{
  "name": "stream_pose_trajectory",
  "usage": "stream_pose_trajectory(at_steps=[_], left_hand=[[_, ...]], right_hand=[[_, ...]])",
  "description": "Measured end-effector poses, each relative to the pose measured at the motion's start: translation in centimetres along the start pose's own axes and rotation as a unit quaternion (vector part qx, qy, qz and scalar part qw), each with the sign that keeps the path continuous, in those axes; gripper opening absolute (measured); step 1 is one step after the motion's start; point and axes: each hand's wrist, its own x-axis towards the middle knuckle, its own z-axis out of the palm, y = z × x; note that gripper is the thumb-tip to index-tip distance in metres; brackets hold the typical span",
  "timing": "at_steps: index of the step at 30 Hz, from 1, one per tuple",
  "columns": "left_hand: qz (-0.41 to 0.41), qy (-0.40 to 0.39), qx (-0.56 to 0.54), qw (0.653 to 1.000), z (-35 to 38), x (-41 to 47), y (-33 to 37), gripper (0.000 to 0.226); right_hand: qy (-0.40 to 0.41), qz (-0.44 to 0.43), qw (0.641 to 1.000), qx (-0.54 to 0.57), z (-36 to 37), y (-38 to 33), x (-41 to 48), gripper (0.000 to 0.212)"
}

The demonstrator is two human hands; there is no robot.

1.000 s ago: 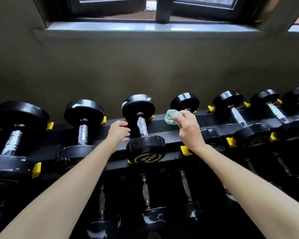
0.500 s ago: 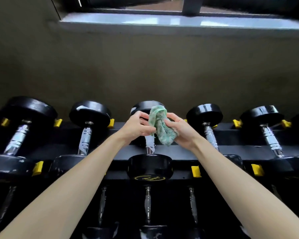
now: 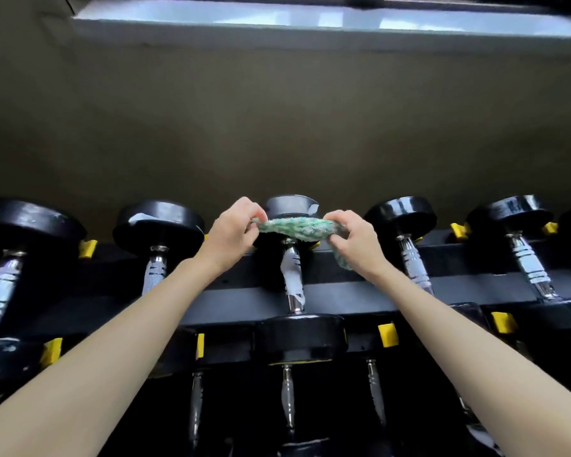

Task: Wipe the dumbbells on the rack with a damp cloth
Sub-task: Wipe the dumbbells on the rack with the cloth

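Grip: the green cloth point(image 3: 297, 227) is pinched at its left end by the left hand point(image 3: 231, 232) and at its right end by the right hand point(image 3: 356, 239); the fingers of both are curled onto the fabric.
Cloth: it is pulled into a narrow band between the two hands and held across the front of the far head of the centre dumbbell point(image 3: 292, 278). A loose tail hangs below the right hand. Whether the band touches the dumbbell cannot be told.
Centre dumbbell: it is laid on the top tier of the rack point(image 3: 343, 298), with its chrome handle running near to far and a black head at each end. A whitish patch is seen on the handle.
Neighbouring dumbbells: one is set just to the left point(image 3: 159, 225) and one just to the right point(image 3: 401, 212), with more beyond on both sides.
Yellow stops point(image 3: 388, 334): these are fixed along the rack between the dumbbells.
Lower tier: further chrome handles are dimly seen below.
Background: a dull wall point(image 3: 277, 127) is topped by a pale window sill point(image 3: 277, 24).
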Motion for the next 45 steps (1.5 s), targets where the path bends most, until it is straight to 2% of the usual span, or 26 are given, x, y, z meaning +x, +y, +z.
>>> stream_pose_trajectory(at_steps=[3, 5, 9, 12, 14, 17, 20, 24, 30, 40, 45], left_hand=[[0.087, 0.008, 0.118, 0.989, 1.4, -0.7, -1.7, 0.021], [0.106, 0.009, 0.179, 0.978, 2.3, -1.0, -2.2, 0.025], [0.107, -0.034, 0.264, 0.958, 3.9, -1.4, -2.8, 0.012], [0.048, -0.087, 0.254, 0.962, 4.7, -1.4, -2.6, 0.019], [-0.010, -0.113, 0.247, 0.962, 5.5, -1.1, -2.0, 0.012], [-0.057, -0.152, 0.222, 0.961, 6.7, -0.8, -2.0, 0.028], [-0.039, -0.165, 0.190, 0.967, 6.9, -1.2, -2.5, 0.032], [-0.016, -0.195, 0.159, 0.968, 6.4, -2.4, -2.3, 0.036], [0.017, -0.257, 0.150, 0.955, 5.5, -3.4, -1.6, 0.027], [0.011, -0.320, 0.140, 0.937, 4.8, -4.6, -0.7, 0.031], [0.006, -0.377, 0.167, 0.911, 3.8, -4.0, 1.0, 0.033]], right_hand=[[0.015, 0.000, 0.995, -0.096, 1.8, 0.8, -0.3, 0.029], [0.001, 0.025, 0.989, -0.143, 2.7, 1.4, -0.5, 0.032], [0.012, 0.110, 0.991, -0.078, 3.9, 2.1, -0.2, 0.030], [-0.030, 0.128, 0.991, -0.030, 4.2, 2.5, 0.0, 0.032], [-0.043, 0.139, 0.989, -0.017, 4.1, 2.7, 0.2, 0.031], [-0.075, 0.175, 0.982, -0.011, 4.3, 3.4, 0.4, 0.032], [-0.144, 0.197, 0.970, -0.013, 5.0, 3.4, 0.2, 0.027], [-0.171, 0.230, 0.957, 0.051, 4.7, 3.1, -0.1, 0.034], [-0.244, 0.228, 0.941, 0.045, 3.1, 2.9, -1.4, 0.026], [-0.294, 0.234, 0.927, 0.007, 2.4, 3.0, -3.4, 0.023], [-0.318, 0.239, 0.917, -0.023, 1.6, 2.6, -3.9, 0.025]])
